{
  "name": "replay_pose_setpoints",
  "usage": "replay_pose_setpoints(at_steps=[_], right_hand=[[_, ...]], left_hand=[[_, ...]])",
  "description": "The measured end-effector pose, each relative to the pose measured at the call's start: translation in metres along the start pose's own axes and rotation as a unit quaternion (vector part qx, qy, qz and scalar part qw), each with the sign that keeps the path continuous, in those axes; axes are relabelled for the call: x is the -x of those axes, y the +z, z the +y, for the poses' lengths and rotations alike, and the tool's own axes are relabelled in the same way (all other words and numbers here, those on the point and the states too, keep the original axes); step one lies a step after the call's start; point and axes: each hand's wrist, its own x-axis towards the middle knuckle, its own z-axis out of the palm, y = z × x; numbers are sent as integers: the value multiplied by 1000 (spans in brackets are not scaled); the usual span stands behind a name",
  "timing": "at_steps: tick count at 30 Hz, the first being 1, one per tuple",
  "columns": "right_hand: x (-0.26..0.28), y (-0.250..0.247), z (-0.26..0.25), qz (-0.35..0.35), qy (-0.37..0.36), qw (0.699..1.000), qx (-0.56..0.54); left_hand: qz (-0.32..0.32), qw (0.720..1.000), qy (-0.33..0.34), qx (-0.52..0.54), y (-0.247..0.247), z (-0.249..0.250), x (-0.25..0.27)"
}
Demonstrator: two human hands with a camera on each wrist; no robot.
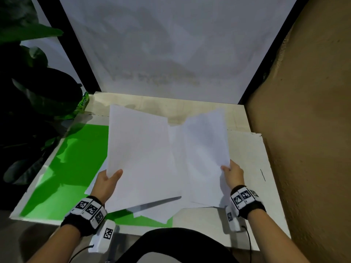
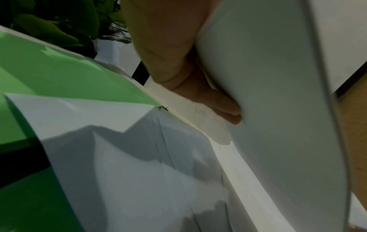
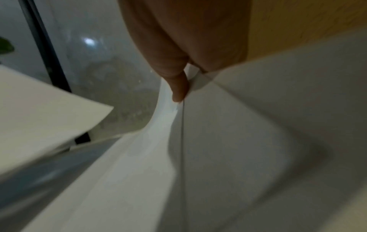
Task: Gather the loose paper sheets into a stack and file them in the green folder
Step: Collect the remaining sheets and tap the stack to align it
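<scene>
My left hand [image 1: 109,179] pinches the near left edge of a bunch of white paper sheets [image 1: 140,158], thumb on top and fingers [image 2: 224,108] underneath, lifted above the table. My right hand [image 1: 232,172] pinches another lifted sheet [image 1: 207,141] at its near right corner; its thumb [image 3: 178,87] presses on the paper. More loose sheets [image 2: 139,172] lie flat below, partly over the green folder [image 1: 70,168], which lies on the left side of the table.
The white table [image 1: 250,168] ends against a brown wall [image 1: 307,130] on the right and a white panel [image 1: 171,50] at the back. Dark green plant leaves [image 1: 38,92] crowd the left edge. My dark-clothed knee [image 1: 180,245] sits at the near edge.
</scene>
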Motion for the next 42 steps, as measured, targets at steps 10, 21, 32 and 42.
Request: replay_pose_setpoints(at_steps=[10,21,32,42], right_hand=[[-10,-52,-28,27,-30,997,73],[-1,-114,-62,77,-91,986,119],[5,-124,-62,110,-78,983,126],[5,-168,-78,265,-90,960,21]], left_hand=[[-37,999,19,33,30,22,-6],[-43,997,20,56,34,31,-17],[-52,997,-7,59,33,19,-23],[-63,997,-4,46,35,25,-24]])
